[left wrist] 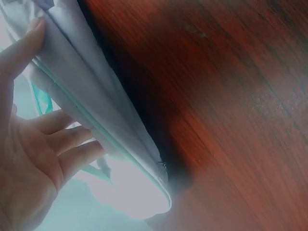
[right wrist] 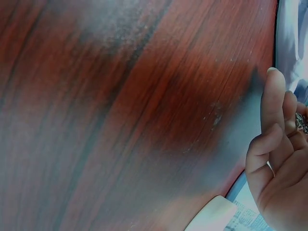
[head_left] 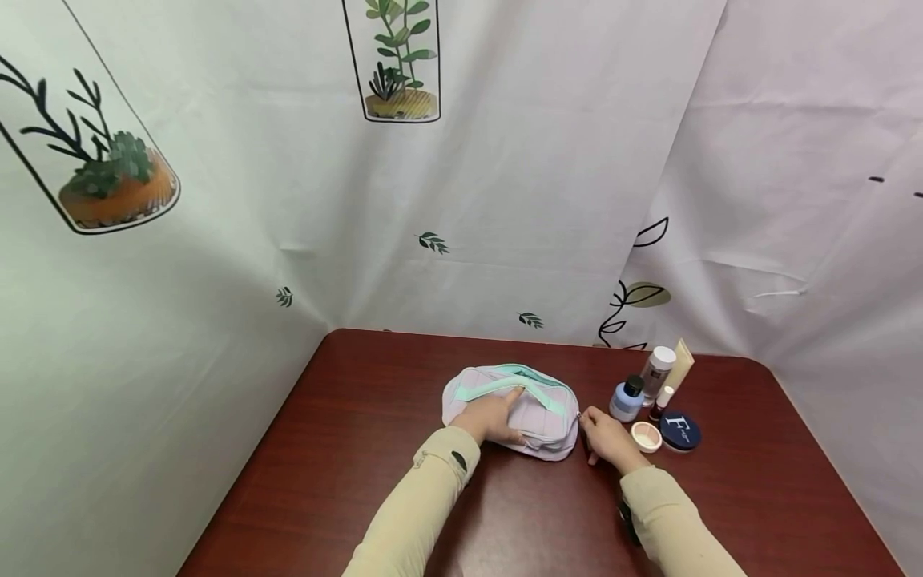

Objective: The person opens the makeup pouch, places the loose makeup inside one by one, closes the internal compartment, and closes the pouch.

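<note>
Altogether two hands (head_left: 492, 418) (head_left: 609, 438) — left spread on one pouch (head_left: 537, 422), right pinching its zipper (head_left: 579, 414), six cosmetics (head_left: 626, 403)

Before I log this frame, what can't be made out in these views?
Inside of the pouch: head view, hidden by its own fabric.
Full shape of the metal piece by the right hand: right wrist view, cut off by the right edge.
Lower end of the cream tube: head view, behind the tall bottle and small vial.
Print below the F on the navy compact: head view, too small.
</note>
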`<state>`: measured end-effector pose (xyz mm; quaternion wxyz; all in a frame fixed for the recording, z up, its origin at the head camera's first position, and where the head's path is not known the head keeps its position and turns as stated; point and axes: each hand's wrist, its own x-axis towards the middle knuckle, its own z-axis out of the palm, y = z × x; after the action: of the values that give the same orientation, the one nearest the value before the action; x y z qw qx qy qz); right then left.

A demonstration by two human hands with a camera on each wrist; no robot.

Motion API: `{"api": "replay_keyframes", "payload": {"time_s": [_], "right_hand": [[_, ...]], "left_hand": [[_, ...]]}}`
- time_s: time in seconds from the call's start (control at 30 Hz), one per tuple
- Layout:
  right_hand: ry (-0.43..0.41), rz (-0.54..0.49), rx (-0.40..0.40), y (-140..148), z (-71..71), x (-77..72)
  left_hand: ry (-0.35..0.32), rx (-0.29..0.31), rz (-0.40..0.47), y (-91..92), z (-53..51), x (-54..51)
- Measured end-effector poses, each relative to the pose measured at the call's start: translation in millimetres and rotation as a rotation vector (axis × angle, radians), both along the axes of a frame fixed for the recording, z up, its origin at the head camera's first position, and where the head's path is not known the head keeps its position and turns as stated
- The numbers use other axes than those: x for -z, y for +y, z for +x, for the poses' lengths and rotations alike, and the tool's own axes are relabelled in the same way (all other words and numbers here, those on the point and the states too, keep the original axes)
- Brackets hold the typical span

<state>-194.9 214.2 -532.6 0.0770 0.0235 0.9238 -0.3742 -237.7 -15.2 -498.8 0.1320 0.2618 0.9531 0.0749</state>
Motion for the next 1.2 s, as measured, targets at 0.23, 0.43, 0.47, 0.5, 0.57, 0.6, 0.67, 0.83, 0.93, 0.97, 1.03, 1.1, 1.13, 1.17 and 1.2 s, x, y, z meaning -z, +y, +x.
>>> {"api": "replay_keyframes", "payload": {"time_s": [0.23, 0.43, 0.47, 0.5, 0.57, 0.6, 0.67, 0.83, 0.93, 0.97, 1.03, 1.1, 1.13, 1.17, 1.2], "right_hand": [[-0.006, -0.009, 0.003, 0, 0.9, -1.4], [-0.001, -0.022, 0.006, -1, 0.9, -2.9], [-0.002, -0.021, 0.007, -2, 1.1, -3.1], [-0.004, -0.019, 0.006, -2, 1.3, -3.3], [-0.004, -0.014, 0.007, -2, 1.8, -3.7], [-0.004, -0.012, 0.008, -2, 2.0, -4.0], [-0.004, -0.006, 0.007, -2, 2.2, -4.5], [0.001, -0.006, 0.008, -4, 3.8, -8.0], [-0.003, -0.013, 0.012, -5, 5.4, -9.0], [-0.004, -0.011, 0.012, -5, 5.7, -8.8], [-0.004, -0.005, 0.01, -7, 6.4, -8.8], [-0.002, 0.006, 0.01, -9, 6.8, -8.6], [0.0, 0.01, 0.01, -10, 7.1, -8.7], [0.002, 0.015, 0.009, -11, 7.1, -8.6], [0.004, 0.015, 0.01, -12, 7.4, -8.8]], "left_hand": [[0.024, -0.037, 0.03, 2.0, 1.1, 2.2], [0.045, -0.088, 0.031, 4.6, 1.8, 2.9], [0.05, -0.093, 0.025, 4.9, 1.8, 3.4], [0.054, -0.096, 0.022, 5.3, 1.8, 4.1], [0.06, -0.104, 0.023, 6.4, 1.7, 5.6], [0.061, -0.11, 0.025, 7.1, 1.7, 6.3], [0.062, -0.123, 0.03, 8.2, 2.0, 7.3], [0.077, -0.164, 0.05, 11.0, 3.2, 7.1], [0.092, -0.181, 0.052, 12.4, 4.8, 6.8], [0.096, -0.186, 0.054, 12.9, 5.4, 6.5], [0.096, -0.202, 0.062, 13.9, 6.7, 6.0], [0.103, -0.216, 0.072, 14.8, 7.1, 6.4], [0.105, -0.223, 0.077, 15.3, 7.3, 6.3], [0.109, -0.23, 0.078, 15.7, 7.1, 6.7], [0.112, -0.235, 0.079, 16.1, 6.8, 7.2]]}}
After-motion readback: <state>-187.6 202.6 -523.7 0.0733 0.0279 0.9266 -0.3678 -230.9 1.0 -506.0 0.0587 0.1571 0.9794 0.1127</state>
